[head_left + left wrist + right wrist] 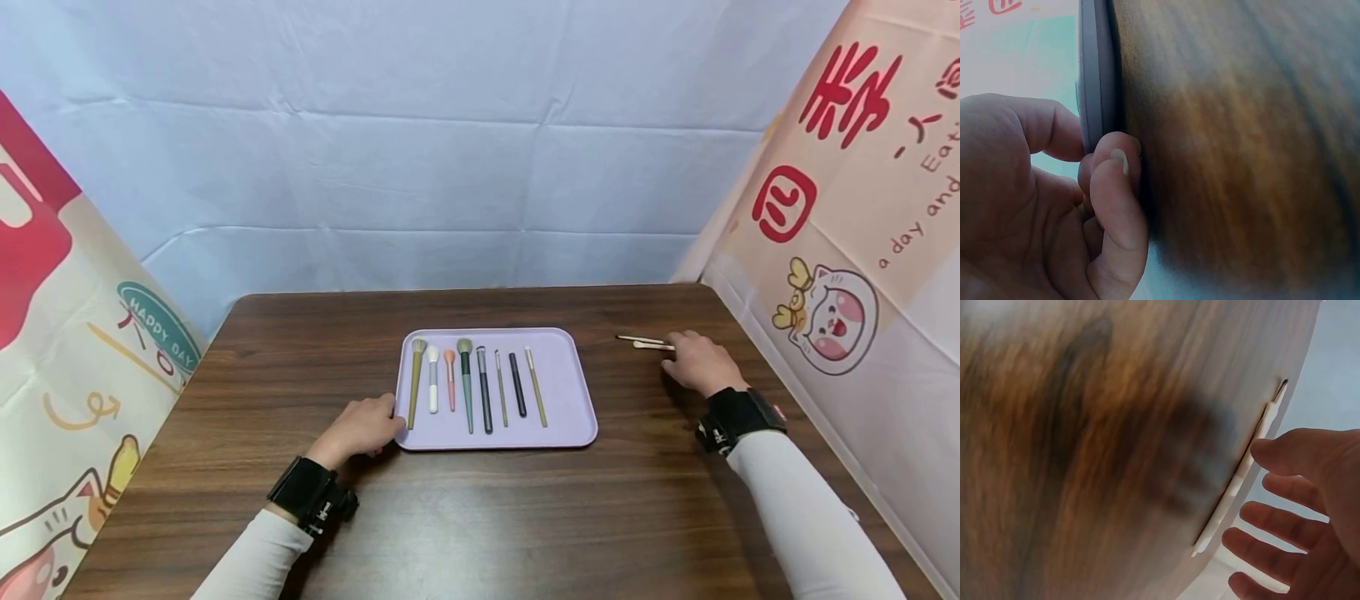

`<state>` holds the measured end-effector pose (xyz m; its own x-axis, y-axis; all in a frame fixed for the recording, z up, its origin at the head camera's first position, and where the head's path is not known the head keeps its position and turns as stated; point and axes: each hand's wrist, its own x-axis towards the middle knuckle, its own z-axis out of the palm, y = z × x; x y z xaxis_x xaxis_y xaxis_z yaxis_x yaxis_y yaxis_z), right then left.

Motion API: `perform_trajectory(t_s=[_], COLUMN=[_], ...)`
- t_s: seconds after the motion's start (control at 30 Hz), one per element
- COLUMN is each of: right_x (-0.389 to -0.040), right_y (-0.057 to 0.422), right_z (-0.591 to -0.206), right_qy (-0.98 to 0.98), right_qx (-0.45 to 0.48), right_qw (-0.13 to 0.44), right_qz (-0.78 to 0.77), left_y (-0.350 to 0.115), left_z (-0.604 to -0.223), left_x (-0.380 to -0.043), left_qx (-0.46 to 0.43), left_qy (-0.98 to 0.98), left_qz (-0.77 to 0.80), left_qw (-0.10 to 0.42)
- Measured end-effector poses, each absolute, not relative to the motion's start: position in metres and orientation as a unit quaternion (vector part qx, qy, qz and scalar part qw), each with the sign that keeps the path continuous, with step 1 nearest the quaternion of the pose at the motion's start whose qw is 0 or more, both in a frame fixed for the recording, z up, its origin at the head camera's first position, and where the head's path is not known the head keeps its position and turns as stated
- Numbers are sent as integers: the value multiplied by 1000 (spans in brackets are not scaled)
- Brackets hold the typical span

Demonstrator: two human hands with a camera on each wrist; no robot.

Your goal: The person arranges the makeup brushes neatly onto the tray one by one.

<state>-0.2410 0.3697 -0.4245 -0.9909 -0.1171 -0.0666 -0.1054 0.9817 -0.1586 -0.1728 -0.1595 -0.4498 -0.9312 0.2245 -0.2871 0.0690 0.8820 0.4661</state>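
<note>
Item: lavender tray [570,392], lying flat at the centre of the wooden table [480,517]; contents, seven makeup brushes side by side, handles toward me, heads toward 12 o'clock; from 9 o'clock to 3 o'clock: olive brush [415,383], white brush [432,379], coral brush [450,379], green brush [466,385], grey brush [484,390], thin tan brush [500,387], black brush [517,384], cream-tipped brush [536,387]; that makes eight on a second count; none touch, laid parallel so each is easy to pick out.

Item: my left hand [360,429], at the tray's 8 o'clock corner; fingers [1113,187] curled against the tray rim [1094,75], thumb above and fingertips below the edge, grasping it; I judge this steadies the tray against sliding.

Item: two pale slim brushes [647,342], off the tray, on the bare table at the tray's 2 o'clock, lying nearly crosswise with tips toward 9 o'clock; in the right wrist view they read as one white stick [1241,475] along the table.

Item: my right hand [697,362], just beside those two brushes at their 4 o'clock end; fingers [1285,453] spread and released, holding nothing; whether a fingertip touches a handle I cannot tell.

Item: printed cloth panels on both sides; pale blue cloth behind.
</note>
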Motion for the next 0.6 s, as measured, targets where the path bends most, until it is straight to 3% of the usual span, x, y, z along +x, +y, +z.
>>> perform_trajectory(t_s=[0.6], right_x=[-253], right_y=[377], right_z=[-429], right_qy=[995], right_qx=[-42], right_qw=[54], right_qz=[-69], left_y=[-159], left_z=[-450], left_x=[-173], left_qx=[76], left_qy=[956], left_qz=[228], left_qw=[166])
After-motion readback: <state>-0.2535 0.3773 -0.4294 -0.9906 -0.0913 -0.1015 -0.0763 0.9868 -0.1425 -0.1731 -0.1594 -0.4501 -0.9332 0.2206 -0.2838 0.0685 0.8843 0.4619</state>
